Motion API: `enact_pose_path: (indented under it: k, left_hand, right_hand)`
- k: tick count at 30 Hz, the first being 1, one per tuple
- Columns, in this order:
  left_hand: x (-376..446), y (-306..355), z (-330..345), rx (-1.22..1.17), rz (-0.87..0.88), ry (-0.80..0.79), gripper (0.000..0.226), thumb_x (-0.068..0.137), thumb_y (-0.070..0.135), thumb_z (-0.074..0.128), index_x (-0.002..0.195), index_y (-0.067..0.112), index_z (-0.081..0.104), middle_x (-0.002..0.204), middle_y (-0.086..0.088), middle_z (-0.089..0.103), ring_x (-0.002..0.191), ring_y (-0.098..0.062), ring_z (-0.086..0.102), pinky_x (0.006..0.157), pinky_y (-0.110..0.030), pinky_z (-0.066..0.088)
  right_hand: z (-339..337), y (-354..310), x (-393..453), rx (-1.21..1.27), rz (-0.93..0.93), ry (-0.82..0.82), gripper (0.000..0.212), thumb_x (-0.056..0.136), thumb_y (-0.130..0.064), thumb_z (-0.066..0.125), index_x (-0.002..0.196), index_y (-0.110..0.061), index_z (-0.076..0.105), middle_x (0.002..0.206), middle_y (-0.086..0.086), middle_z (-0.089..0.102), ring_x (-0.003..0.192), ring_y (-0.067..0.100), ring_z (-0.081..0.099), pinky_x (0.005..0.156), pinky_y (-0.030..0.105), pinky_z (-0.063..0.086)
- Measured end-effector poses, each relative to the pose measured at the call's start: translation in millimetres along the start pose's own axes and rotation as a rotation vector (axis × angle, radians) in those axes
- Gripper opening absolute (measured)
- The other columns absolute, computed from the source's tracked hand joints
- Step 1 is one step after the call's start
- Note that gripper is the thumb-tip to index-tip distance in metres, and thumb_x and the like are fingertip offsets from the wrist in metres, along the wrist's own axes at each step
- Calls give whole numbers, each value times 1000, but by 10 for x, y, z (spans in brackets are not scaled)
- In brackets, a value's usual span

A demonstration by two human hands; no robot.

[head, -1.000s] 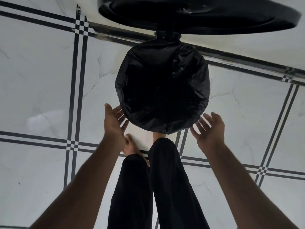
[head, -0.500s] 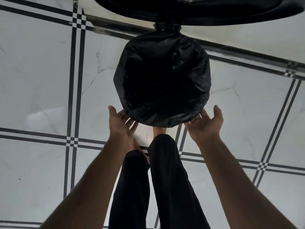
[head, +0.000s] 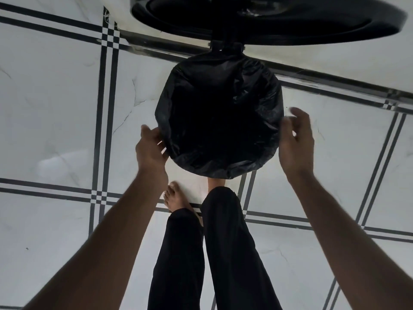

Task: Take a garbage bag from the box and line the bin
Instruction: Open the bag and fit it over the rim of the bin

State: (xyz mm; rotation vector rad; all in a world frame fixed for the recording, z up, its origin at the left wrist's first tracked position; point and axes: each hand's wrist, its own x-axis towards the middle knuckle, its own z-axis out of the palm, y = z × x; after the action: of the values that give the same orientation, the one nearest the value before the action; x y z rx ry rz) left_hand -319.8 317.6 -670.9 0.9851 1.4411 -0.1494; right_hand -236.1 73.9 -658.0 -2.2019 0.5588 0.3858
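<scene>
A round bin stands on the floor below me, its mouth covered by a black garbage bag (head: 220,121) folded over the rim. The bin's black lid (head: 268,21) is swung up at the top of the view. My left hand (head: 150,151) touches the bag at the bin's left rim, fingers against the plastic. My right hand (head: 295,142) is at the right rim, fingers spread and slightly blurred, beside the bag. The bag box is not in view.
White marble floor tiles (head: 55,108) with black-striped borders surround the bin. A dark skirting strip and pale wall (head: 335,63) run behind it. My legs in black trousers (head: 223,253) and a bare foot (head: 176,198) stand just in front of the bin.
Both hands have moved from the bin's near rim outward and up to its left and right sides. The right hand has opened and come off the bag.
</scene>
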Motion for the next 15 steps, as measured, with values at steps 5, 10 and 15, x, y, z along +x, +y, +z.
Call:
enact_pose_path:
  k: [5, 10, 15]
  left_hand:
    - [88, 137, 55, 55, 30, 33, 40, 104, 42, 32, 86, 24, 63, 91, 7, 68, 85, -13, 64, 75, -26, 49]
    - [228, 241, 126, 428, 521, 189, 21, 96, 30, 41, 87, 18, 57, 91, -2, 60, 80, -15, 56, 74, -31, 45]
    - [100, 669, 255, 525, 561, -134, 47, 102, 44, 34, 105, 8, 63, 93, -3, 64, 85, -13, 59, 75, -29, 45]
  right_hand:
    - [132, -202, 402, 131, 89, -76, 26, 99, -40, 50, 114, -22, 63, 88, -16, 64, 72, -10, 59, 72, 13, 47]
    - [179, -285, 792, 321, 192, -124, 29, 89, -42, 54, 99, -18, 66, 92, -1, 63, 82, 16, 57, 76, 32, 48]
    - [245, -327, 1031, 155, -10, -318, 28, 88, -18, 58, 113, -16, 71, 104, 9, 72, 91, 17, 64, 88, 35, 53]
